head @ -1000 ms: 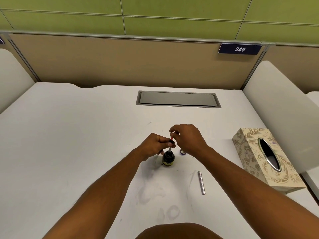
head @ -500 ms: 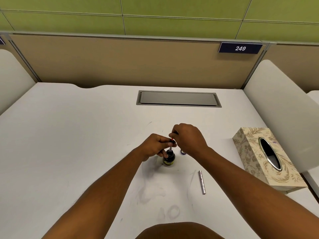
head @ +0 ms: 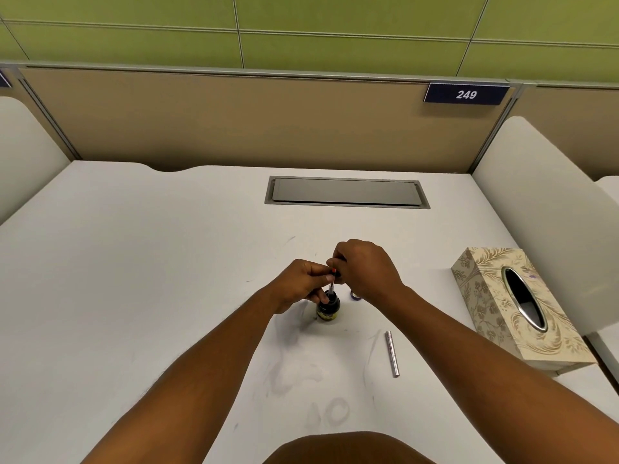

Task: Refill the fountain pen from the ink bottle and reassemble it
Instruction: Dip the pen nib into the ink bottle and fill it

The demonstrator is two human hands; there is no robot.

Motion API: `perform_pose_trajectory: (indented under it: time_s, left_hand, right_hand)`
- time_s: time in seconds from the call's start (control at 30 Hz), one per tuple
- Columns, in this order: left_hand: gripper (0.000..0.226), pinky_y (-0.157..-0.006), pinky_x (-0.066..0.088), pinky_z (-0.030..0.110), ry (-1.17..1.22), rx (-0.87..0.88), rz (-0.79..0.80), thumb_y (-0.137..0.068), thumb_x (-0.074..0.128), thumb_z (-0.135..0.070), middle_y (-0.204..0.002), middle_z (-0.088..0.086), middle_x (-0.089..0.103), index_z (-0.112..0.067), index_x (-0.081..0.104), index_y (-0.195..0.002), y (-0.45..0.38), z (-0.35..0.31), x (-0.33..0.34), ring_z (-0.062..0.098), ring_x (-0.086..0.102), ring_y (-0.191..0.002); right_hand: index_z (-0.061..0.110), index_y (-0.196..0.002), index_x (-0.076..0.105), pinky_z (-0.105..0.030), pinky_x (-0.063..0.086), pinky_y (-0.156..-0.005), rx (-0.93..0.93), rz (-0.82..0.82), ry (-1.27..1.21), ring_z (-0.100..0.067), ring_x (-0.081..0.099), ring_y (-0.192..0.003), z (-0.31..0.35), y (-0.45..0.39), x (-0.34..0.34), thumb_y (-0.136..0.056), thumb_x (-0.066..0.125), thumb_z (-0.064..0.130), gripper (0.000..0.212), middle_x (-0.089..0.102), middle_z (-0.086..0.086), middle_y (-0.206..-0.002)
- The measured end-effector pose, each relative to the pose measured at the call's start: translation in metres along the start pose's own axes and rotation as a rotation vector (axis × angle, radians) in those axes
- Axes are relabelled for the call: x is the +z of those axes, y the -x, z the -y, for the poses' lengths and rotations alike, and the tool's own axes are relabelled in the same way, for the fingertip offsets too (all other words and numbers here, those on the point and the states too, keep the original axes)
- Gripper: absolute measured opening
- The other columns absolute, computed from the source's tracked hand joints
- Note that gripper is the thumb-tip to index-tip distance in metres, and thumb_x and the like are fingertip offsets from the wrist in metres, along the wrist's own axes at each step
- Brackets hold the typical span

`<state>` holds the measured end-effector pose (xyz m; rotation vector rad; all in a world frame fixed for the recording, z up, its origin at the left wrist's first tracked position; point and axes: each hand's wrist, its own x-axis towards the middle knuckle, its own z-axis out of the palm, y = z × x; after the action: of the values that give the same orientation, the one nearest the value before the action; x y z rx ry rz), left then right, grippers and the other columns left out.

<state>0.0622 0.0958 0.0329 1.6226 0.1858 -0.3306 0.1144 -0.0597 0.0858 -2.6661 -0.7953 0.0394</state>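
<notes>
Your ink bottle (head: 328, 304) stands upright near the middle of the white desk (head: 134, 279), with the thin pen section (head: 332, 283) held upright, its lower end in the bottle's mouth. Your left hand (head: 301, 284) has its fingers curled around that part just above the bottle, and your right hand (head: 363, 267) pinches its red-tipped top from above. The silver pen barrel (head: 391, 353) lies flat to the right of the bottle, apart from it, well short of the patterned tissue box (head: 495, 306) near the right edge. To the left you have wide bare desk; behind the hands it runs to the grey cable hatch (head: 346, 192) and the partition. A small bluish thing (head: 355, 297) (perhaps the bottle cap) peeks from under your right wrist, mostly hidden. The nib itself cannot be seen.
</notes>
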Motion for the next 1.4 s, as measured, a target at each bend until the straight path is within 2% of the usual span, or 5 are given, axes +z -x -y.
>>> perform_pose_trajectory:
  time_s: [0.47, 0.63, 0.8, 1.0, 1.4]
  left_hand:
    - [0.019, -0.057, 0.047, 0.02, 0.052, 0.003, -0.036, -0.098, 0.059, -0.012, -0.087, -0.011, 0.078, -0.017, 0.073, -0.11, 0.0073, -0.0059, 0.0001, 0.009, 0.058, -0.055]
    - [0.019, -0.057, 0.044, 0.022, 0.044, -0.001, -0.037, -0.097, 0.061, -0.013, -0.09, 0.002, 0.074, -0.023, 0.077, -0.1, 0.0068, -0.003, 0.0, 0.011, 0.055, -0.055]
    - [0.018, -0.056, 0.044, 0.019, 0.039, -0.01, -0.019, -0.098, 0.06, -0.011, -0.085, -0.014, 0.077, -0.015, 0.073, -0.11, 0.0083, -0.0049, 0.0012, 0.008, 0.056, -0.053]
    - [0.017, -0.057, 0.043, 0.02, 0.026, -0.006, -0.022, -0.098, 0.059, -0.012, -0.079, -0.015, 0.075, -0.017, 0.072, -0.108, 0.0082, -0.0083, 0.0005, 0.009, 0.054, -0.054]
    - [0.018, -0.057, 0.044, 0.019, 0.022, -0.019, -0.011, -0.098, 0.06, -0.011, -0.088, -0.012, 0.077, -0.015, 0.072, -0.11, 0.0067, -0.0063, -0.0005, 0.009, 0.053, -0.054]
  right_hand:
    - [0.016, -0.108, 0.07, -0.032, 0.044, -0.072, -0.084, 0.013, 0.0, -0.025, 0.062, -0.09, -0.0021, 0.0004, 0.0015, -0.096, 0.053, 0.022, 0.022, 0.068, -0.005, -0.098]
    - [0.016, -0.098, 0.071, -0.033, 0.045, -0.071, -0.059, 0.009, -0.002, -0.023, 0.061, -0.086, -0.0006, 0.0009, -0.0005, -0.095, 0.052, 0.025, 0.021, 0.067, -0.003, -0.094]
    - [0.015, -0.092, 0.066, -0.03, 0.037, -0.065, -0.018, -0.015, 0.03, -0.022, 0.06, -0.081, -0.0009, 0.0023, 0.0, -0.094, 0.055, 0.034, 0.023, 0.064, -0.001, -0.089]
    - [0.021, -0.117, 0.066, -0.035, 0.049, -0.079, -0.049, 0.033, -0.018, -0.022, 0.062, -0.097, -0.0002, 0.0027, -0.0028, -0.097, 0.051, 0.031, 0.027, 0.067, 0.0, -0.106]
    - [0.017, -0.093, 0.066, -0.032, 0.042, -0.066, -0.032, 0.032, 0.042, -0.023, 0.06, -0.082, -0.0016, 0.0027, -0.002, -0.094, 0.053, 0.034, 0.021, 0.062, 0.0, -0.09]
